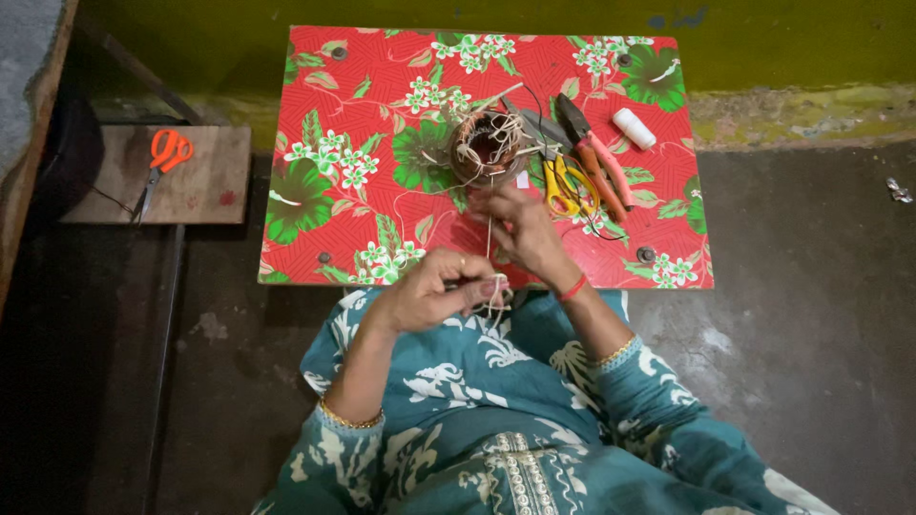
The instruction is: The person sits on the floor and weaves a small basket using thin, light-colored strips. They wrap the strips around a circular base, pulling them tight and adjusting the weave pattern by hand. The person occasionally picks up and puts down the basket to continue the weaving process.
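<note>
- String (489, 243) runs taut, long axis pointing from the coil (487, 145) toward me.
- I see left hand (434, 291) pinching its near end; right hand (520, 224) pinching nearer the coil.

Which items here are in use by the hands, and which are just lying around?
In use:
- left hand and right hand, pulling a pale thread taut between them
- copper coil with threads on it, just beyond the hands

Lying about:
- yellow scissors
- red-handled pliers
- white spool
- orange scissors on the side board
</note>
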